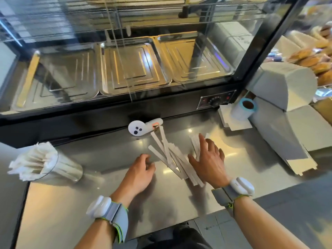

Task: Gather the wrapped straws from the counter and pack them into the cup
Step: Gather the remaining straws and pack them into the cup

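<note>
Several white paper-wrapped straws [167, 153] lie in a loose crossed pile on the steel counter [71, 203]. My right hand [209, 162] rests flat on the pile's right side, fingers spread over more straws [195, 142]. My left hand [140, 169] hovers just left of the pile with its fingers curled and apart, holding nothing. A clear plastic cup [59, 168] stands at the far left, tilted in this wide view and packed with wrapped straws [34, 159].
A white handheld controller [142, 127] lies behind the pile against the black base of a glass display case [125, 112]. A label roll [244, 108], paper sheets and white folded boxes [287, 126] fill the right side. The counter's front edge runs near my wrists.
</note>
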